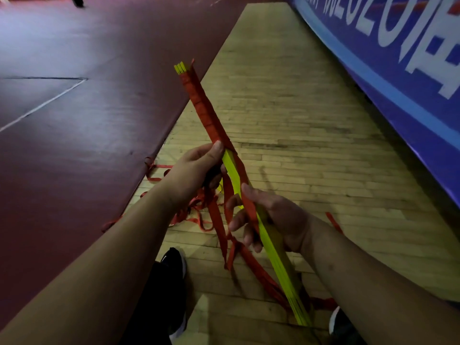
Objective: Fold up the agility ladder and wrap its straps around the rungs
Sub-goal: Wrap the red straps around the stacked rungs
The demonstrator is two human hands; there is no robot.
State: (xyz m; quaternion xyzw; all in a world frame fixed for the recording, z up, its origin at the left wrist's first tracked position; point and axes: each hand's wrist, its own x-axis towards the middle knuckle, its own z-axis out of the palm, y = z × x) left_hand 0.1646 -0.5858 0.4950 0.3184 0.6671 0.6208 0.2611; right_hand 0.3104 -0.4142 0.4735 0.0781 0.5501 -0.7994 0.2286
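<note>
The yellow rungs (271, 247) are stacked into one long bundle that slants from upper left to lower right in the middle of the view. Red strap (204, 108) is wound round the bundle's upper half. My left hand (196, 168) grips the bundle at the lower end of the wound part, thumb on top. My right hand (268, 217) holds the bundle lower down, fingers curled round the rungs and a red strap. Loose strap loops (196, 210) hang down and lie tangled on the floor below my hands.
A dark red mat (74, 108) covers the floor on the left. Wooden floorboards (311, 145) run up the middle. A blue banner (398, 58) with white lettering stands along the right. My black shoes (174, 270) are at the bottom.
</note>
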